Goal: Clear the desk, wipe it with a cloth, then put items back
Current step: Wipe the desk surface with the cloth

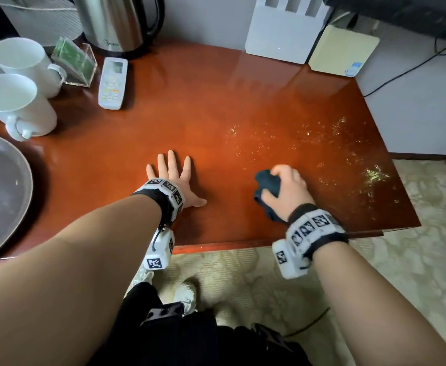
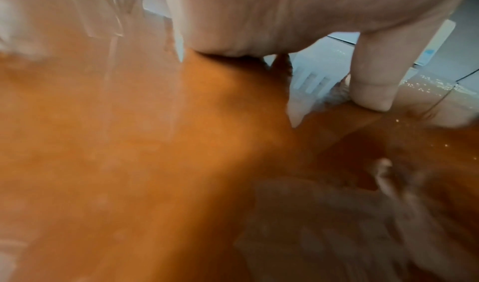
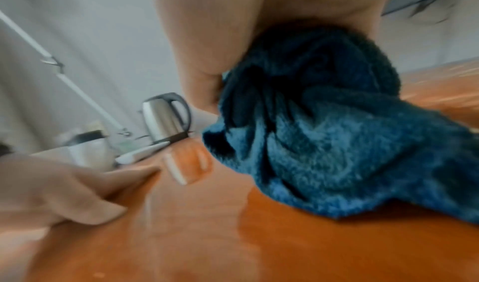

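Observation:
My right hand (image 1: 285,183) grips a bunched dark blue cloth (image 1: 268,184) and presses it on the glossy red-brown desk (image 1: 203,107) near the front edge. In the right wrist view the cloth (image 3: 324,134) fills the middle, held under my palm, with part of it trailing on the wood. My left hand (image 1: 175,175) lies flat on the desk to the left of the cloth, fingers spread and straight; in the left wrist view its thumb (image 2: 373,81) presses on the wood. Pale crumbs or droplets (image 1: 322,143) speckle the desk's right side.
At the back left stand a steel kettle (image 1: 116,22), two white mugs (image 1: 18,83), a clear card holder (image 1: 75,62) and a white remote (image 1: 112,83). A grey plate (image 1: 0,191) sits at the left edge. A white router (image 1: 282,27) and a cream box (image 1: 343,50) stand at the back.

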`<state>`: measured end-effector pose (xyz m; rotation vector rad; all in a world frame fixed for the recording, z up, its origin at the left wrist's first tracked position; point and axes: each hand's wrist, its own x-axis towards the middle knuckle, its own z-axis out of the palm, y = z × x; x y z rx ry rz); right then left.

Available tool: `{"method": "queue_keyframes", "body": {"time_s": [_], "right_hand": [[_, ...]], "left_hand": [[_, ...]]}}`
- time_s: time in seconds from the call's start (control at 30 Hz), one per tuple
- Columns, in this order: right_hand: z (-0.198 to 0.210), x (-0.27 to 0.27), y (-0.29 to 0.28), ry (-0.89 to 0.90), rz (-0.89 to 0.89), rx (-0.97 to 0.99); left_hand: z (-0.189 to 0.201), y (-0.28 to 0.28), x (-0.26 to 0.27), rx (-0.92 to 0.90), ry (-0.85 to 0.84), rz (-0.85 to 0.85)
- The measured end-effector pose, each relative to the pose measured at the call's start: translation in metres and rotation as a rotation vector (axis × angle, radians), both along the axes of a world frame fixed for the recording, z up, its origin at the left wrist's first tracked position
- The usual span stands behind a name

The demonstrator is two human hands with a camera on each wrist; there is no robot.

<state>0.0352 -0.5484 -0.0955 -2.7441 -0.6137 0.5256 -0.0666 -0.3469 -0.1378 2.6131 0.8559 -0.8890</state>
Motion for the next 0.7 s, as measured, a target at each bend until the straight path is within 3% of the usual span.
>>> {"method": "queue_keyframes", "body": {"time_s": [0.1, 0.17, 0.37, 0.53, 0.7], "right_hand": [[-0.013, -0.019, 0.047, 0.033, 0.258, -0.066], [-0.026, -0.03, 0.058, 0.005, 0.337, -0.172], [-0.04, -0.037, -0.002, -0.055, 0.277, -0.184], [-0.035, -0.011, -0.052, -0.103, 0.062, -0.251], [-0.022, 0.0, -0.034, -0.037, -0.125, -0.123]], "left_hand": [[0.0, 0.001, -0.001, -0.008, 0.002, -0.002], [-0.001, 0.002, -0.001, -0.016, 0.007, -0.01], [0.002, 0.001, 0.001, -0.01, 0.026, -0.009], [0.003, -0.001, 0.0, -0.007, 0.025, -0.001], [0.001, 0.001, 0.0, -0.011, 0.013, -0.002]]}}
